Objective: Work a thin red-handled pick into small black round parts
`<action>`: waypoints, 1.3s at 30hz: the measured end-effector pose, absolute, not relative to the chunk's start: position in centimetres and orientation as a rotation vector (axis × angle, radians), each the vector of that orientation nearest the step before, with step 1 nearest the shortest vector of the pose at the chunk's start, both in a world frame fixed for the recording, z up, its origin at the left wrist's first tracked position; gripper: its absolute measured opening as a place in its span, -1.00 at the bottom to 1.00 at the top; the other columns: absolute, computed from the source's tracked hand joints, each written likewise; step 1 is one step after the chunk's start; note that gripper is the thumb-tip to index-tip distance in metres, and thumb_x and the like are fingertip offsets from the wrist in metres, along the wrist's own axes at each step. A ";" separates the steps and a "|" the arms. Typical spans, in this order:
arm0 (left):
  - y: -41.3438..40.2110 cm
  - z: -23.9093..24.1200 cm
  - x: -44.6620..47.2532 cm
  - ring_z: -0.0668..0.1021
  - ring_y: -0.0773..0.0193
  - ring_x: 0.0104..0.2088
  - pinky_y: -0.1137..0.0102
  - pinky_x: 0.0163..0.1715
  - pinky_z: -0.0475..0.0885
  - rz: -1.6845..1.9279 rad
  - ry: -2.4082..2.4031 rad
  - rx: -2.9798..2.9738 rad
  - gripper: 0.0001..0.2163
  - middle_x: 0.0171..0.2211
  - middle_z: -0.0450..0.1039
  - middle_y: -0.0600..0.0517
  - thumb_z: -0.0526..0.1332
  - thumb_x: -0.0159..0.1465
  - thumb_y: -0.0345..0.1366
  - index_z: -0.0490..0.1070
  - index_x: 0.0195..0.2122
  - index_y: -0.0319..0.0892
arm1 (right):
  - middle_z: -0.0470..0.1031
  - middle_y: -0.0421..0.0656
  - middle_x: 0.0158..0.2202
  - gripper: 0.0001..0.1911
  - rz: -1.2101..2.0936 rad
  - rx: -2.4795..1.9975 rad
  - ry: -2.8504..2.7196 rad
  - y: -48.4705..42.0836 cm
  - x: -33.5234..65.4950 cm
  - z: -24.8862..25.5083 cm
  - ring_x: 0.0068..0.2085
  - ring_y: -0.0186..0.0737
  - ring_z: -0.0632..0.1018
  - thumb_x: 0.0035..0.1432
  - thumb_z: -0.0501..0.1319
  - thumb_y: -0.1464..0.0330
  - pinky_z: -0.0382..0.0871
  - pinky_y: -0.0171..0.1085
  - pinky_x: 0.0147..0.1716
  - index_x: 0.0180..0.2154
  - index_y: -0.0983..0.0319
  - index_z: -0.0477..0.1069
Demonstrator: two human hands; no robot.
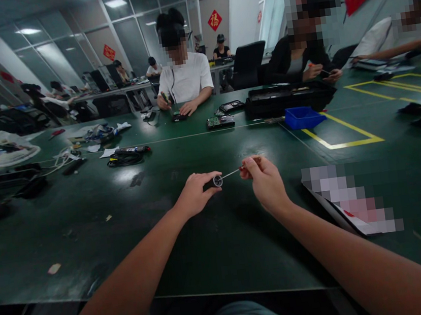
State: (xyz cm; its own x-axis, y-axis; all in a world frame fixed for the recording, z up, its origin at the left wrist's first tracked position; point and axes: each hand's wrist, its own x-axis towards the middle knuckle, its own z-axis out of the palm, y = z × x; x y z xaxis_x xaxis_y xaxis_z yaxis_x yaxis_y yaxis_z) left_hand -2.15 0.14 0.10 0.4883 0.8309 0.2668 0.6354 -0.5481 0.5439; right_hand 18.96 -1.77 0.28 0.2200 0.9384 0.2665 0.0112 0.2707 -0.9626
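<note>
Over the dark green table, my left hand is closed around a small black cylindrical part with a silver ring end. My right hand pinches a thin screwdriver by its handle, and the metal tip points left into the ring end of the part. Both hands hover a little above the table surface, close together.
A blurred flat sheet lies to the right of my right arm. A blue bin and a black case stand farther back. Black cables lie at left. Across the table, several people work on circuit boards.
</note>
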 end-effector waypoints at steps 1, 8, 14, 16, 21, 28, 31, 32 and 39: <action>0.1 0.1 -2.1 0.51 0.09 0.03 0.05 0.17 0.25 0.718 1.225 2.365 -0.63 0.08 0.52 0.03 0.28 0.34 -0.21 0.41 0.17 0.02 | 0.50 -0.21 -0.42 -0.77 0.849 -1.101 -1.168 -1.8 18.9 0.4 -0.38 -0.25 0.51 0.28 0.18 0.16 0.40 -0.20 -0.31 -0.27 0.18 0.43; 0.1 -0.1 -2.2 0.51 0.09 0.04 0.07 0.17 0.27 0.775 1.272 2.338 -0.64 0.08 0.52 0.01 0.29 0.33 -0.20 0.43 0.15 0.00 | 0.56 -0.17 -0.47 -0.67 0.665 -1.254 -1.371 -2.9 18.9 2.0 -0.41 -0.20 0.55 0.26 0.20 0.07 0.38 -0.21 -0.36 -0.32 0.20 0.49; 0.1 -0.1 -2.4 0.53 0.10 -0.01 0.11 0.11 0.33 0.825 1.268 2.306 -0.64 0.00 0.55 0.02 0.30 0.32 -0.23 0.44 0.14 0.00 | 0.49 -0.22 -0.58 -0.64 0.493 -1.321 -1.496 -3.4 18.7 2.3 -0.52 -0.23 0.49 0.21 0.25 0.04 0.29 -0.24 -0.45 -0.43 0.19 0.47; 0.1 -0.1 -2.4 0.53 0.10 -0.02 0.12 0.08 0.35 0.822 1.267 2.297 -0.64 -0.01 0.55 0.01 0.29 0.32 -0.24 0.44 0.15 -0.01 | 0.55 -0.18 -0.45 -0.76 0.483 -1.236 -1.536 -3.3 18.6 2.1 -0.42 -0.20 0.55 0.24 0.23 0.15 0.35 -0.23 -0.39 -0.30 0.19 0.47; 0.1 -0.1 -2.4 0.53 0.08 -0.01 0.11 0.08 0.35 0.809 1.273 2.296 -0.64 0.00 0.55 -0.01 0.29 0.33 -0.24 0.44 0.15 -0.01 | 0.54 -0.18 -0.32 -0.87 0.504 -1.169 -1.623 -3.4 18.7 1.9 -0.32 -0.20 0.54 0.25 0.19 0.28 0.36 -0.25 -0.34 -0.19 0.17 0.41; 0.2 0.0 -2.5 0.53 0.07 0.03 0.08 0.13 0.35 0.804 1.272 2.282 -0.65 0.02 0.54 -0.02 0.29 0.32 -0.25 0.45 0.14 -0.03 | 0.50 -0.21 -0.38 -0.81 0.638 -1.182 -1.489 -3.1 18.7 1.5 -0.36 -0.20 0.51 0.33 0.11 0.21 0.36 -0.20 -0.31 -0.17 0.15 0.40; 0.2 0.0 -2.5 0.51 0.06 0.09 0.07 0.18 0.33 0.853 1.282 2.244 -0.63 0.08 0.52 -0.02 0.30 0.31 -0.25 0.45 0.15 -0.02 | 0.53 -0.16 -0.34 -0.79 0.802 -1.093 -1.307 -2.6 18.4 1.0 -0.31 -0.18 0.55 0.25 0.21 0.18 0.44 -0.16 -0.23 -0.21 0.17 0.42; 0.1 0.1 -2.5 0.50 0.07 0.11 0.08 0.19 0.32 0.875 1.280 2.231 -0.63 0.10 0.51 -0.02 0.29 0.31 -0.26 0.44 0.16 -0.02 | 0.53 -0.16 -0.34 -0.77 0.854 -1.069 -1.251 -2.5 18.4 0.9 -0.31 -0.18 0.56 0.24 0.22 0.15 0.45 -0.15 -0.21 -0.24 0.18 0.43; 0.2 0.5 -2.3 0.48 0.11 0.12 -0.07 0.30 0.09 0.750 1.221 2.396 -0.64 0.09 0.51 0.01 0.27 0.34 -0.28 0.41 0.17 0.04 | 0.41 -0.22 -0.48 -0.67 1.119 -1.005 -0.875 -1.0 18.6 0.1 -0.47 -0.25 0.46 0.18 0.24 0.03 0.53 -0.13 -0.31 -0.38 0.16 0.41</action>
State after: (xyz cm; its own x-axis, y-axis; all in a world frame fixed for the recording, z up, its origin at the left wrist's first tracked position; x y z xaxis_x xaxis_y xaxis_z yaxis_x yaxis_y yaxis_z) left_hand -2.28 0.16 0.51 0.4890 0.8200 0.2974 0.6362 -0.5685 0.5216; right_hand 18.61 -1.03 0.13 0.2215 0.9732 0.0617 -0.2950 0.1272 -0.9470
